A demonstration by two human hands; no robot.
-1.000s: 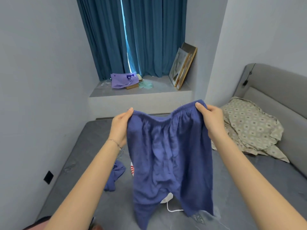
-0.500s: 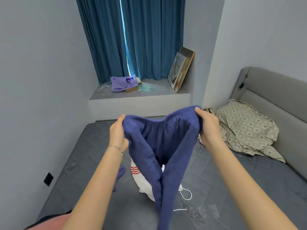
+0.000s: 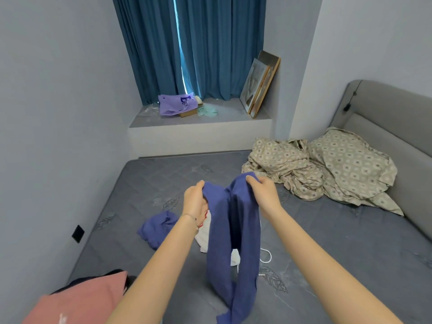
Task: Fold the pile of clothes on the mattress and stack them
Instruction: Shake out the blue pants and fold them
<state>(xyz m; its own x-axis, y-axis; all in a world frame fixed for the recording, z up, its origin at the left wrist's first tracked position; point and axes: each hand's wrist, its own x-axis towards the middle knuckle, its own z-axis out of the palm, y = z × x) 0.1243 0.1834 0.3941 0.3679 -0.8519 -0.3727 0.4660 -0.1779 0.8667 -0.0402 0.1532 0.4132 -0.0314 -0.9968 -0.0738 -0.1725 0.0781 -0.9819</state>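
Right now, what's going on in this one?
A person is folding laundry on the mattress. The left grip and right grip each pinch the top of the blue trousers, held close together so they hang doubled lengthwise. Another blue garment and a white garment lie crumpled beneath; a pink item lies nearby.

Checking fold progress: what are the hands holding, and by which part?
The blue pants, by the top edge: left hand at one end, right hand at the other.
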